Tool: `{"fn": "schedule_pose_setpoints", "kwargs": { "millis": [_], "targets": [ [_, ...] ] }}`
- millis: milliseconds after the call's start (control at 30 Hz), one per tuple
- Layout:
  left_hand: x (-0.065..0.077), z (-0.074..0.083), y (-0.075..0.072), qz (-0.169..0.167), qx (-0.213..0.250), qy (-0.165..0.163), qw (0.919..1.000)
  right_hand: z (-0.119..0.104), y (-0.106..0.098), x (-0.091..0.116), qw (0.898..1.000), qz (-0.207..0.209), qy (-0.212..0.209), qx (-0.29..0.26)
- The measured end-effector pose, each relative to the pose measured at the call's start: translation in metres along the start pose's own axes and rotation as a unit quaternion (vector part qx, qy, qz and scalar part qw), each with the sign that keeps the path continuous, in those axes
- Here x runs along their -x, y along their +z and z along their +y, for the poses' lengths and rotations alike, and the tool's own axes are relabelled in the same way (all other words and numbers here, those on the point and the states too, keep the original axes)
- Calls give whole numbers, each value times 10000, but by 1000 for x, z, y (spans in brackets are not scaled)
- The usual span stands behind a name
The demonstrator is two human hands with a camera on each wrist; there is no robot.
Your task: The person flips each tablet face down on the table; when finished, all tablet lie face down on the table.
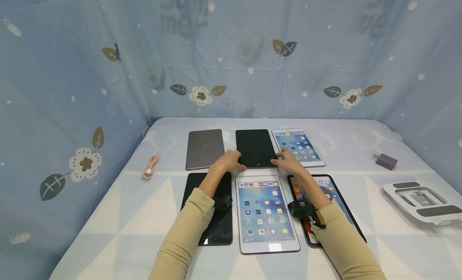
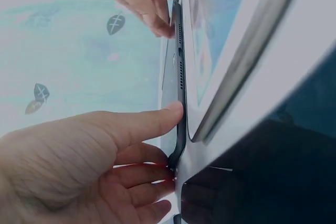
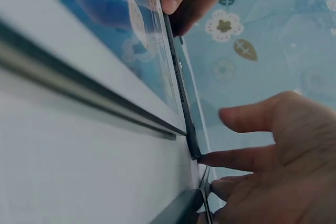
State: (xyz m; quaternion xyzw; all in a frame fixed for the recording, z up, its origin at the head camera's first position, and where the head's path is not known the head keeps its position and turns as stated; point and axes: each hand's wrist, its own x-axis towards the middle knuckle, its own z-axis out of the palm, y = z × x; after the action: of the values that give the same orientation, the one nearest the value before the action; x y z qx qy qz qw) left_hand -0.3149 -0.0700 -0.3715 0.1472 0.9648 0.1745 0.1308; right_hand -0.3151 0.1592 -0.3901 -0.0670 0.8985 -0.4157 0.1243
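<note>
At the middle of the back row lies a black tablet (image 1: 255, 147), screen dark. My left hand (image 1: 227, 161) is at its near left corner; in the left wrist view the thumb (image 2: 157, 124) touches its near edge, with the other fingers extended by the corner. Across from it, my right hand (image 1: 288, 163) is at the near right corner. The right wrist view has the index finger (image 3: 236, 158) touching that corner while the thumb stands off. A white tablet (image 1: 267, 212) with a lit screen lies just in front.
A grey tablet (image 1: 205, 149), back up, and a lit white tablet (image 1: 297, 145) flank the back row. In front lie a dark tablet (image 1: 191, 187) and a lit black-framed one (image 1: 339, 195), both under my forearms. A pink cable (image 1: 149, 167), purple charger (image 1: 386, 161) and white stand (image 1: 422, 203) sit outward.
</note>
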Motion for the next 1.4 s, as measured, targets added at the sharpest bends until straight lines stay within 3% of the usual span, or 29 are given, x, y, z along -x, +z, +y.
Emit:
{"fn": "schedule_pose_setpoints", "kwargs": {
  "millis": [100, 300, 567, 667, 867, 1133, 1267, 1400],
  "targets": [
    [-1, 0, 1, -39, -5, 74, 10000, -2, -3, 2, 9960, 172, 190, -855],
    [-2, -6, 1, -161, 333, 320, 9988, -10, -7, 6, 9675, 727, -84, -2421],
    [-9, 2, 2, -294, 595, 916, 9936, -22, -17, 15, 9424, 989, -498, -3156],
    [-10, 7, 6, -389, 659, 1006, 9920, -24, -22, 19, 9383, 976, -582, -3266],
    [-16, 19, 8, -531, 701, 1107, 9900, -29, -31, 25, 9400, 1153, -724, -3129],
    [-19, 22, 4, -686, 692, 1302, 9867, -42, -33, 32, 9530, 1312, -662, -2650],
    [-18, 17, 4, -596, 1078, 1301, 9838, -48, -27, 32, 9557, 1384, -767, -2480],
    [-21, 13, 4, -442, 1737, 1617, 9704, -52, -18, 29, 9535, 1493, -838, -2478]
  ]
}}
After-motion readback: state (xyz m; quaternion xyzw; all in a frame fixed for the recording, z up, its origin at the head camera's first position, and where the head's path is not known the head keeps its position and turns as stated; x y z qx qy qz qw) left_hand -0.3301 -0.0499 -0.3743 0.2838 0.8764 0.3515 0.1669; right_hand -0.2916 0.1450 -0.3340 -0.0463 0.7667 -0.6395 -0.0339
